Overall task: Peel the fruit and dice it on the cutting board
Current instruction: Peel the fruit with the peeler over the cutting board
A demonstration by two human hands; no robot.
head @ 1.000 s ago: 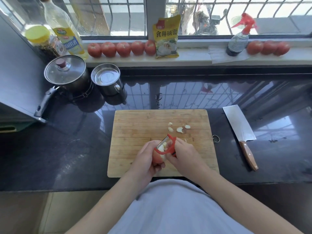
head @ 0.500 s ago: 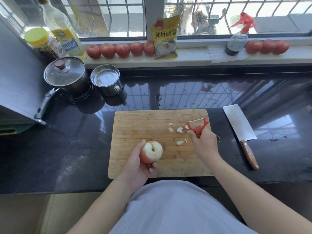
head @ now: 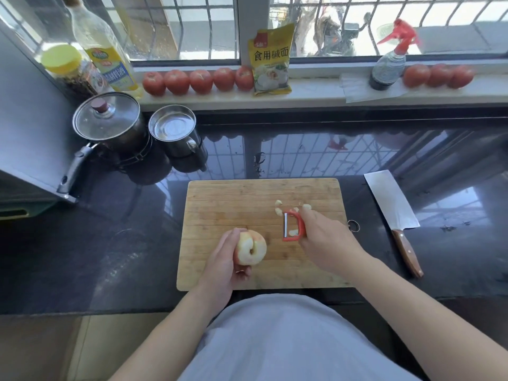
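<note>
Two hands busy, peeling step not done yet by the look of it. Left hand (head: 224, 264) cupped round the fruit (head: 250, 248), holding it just over the near-left part of the cutting board (head: 220, 199). Right hand (head: 324, 237) wrapped on the handle of the red peeler (head: 294, 226), blade end pointing left, a pale scrap of peel seemingly caught in the frame. Hands a little apart, peeler not touching the fruit right now. Fruit mostly pale and creamy on the side facing up, stem dimple showing, with a pinkish patch of skin along the top edge. Far side hidden by the palm, so no telling how much skin is left there. Few bits of peel (head: 279, 207) scattered on the board behind the peeler. Next up, probably: bring the blade onto that pink strip, turn the fruit in the palm and clear the rest. Worth keeping the thumb out of the blade path, bare flesh likely slippery. Dicing not started; cleaver (head: 391, 202) lying untouched on the black counter (head: 123, 243) right of the board.
</note>
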